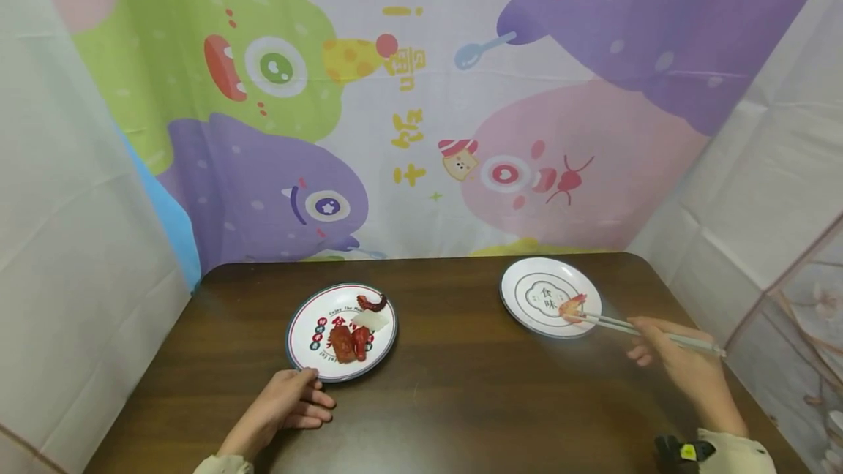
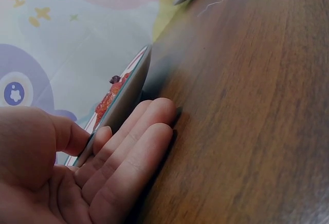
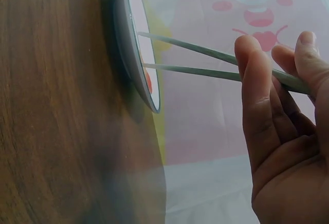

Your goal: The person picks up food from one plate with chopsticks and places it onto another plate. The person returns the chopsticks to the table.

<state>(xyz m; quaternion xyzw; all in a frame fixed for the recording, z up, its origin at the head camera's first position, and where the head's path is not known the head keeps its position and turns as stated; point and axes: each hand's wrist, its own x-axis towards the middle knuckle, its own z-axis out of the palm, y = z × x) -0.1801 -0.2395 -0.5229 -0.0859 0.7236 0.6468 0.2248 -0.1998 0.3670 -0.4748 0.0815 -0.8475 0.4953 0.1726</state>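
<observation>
My left hand pinches the near rim of a white plate between thumb and index finger; the other fingers lie below the rim. On that plate are a dark red curled piece like a tentacle, a pale white piece and glossy reddish-brown chunks. My right hand holds pale green chopsticks. Their tips stand apart over the second white plate, beside an orange-pink shrimp near its right rim. Whether they grip the shrimp, I cannot tell.
Both plates stand on a dark brown wooden table, apart from each other. A cloth printed with cartoon monsters hangs along the far edge, and pale cloths flank the sides.
</observation>
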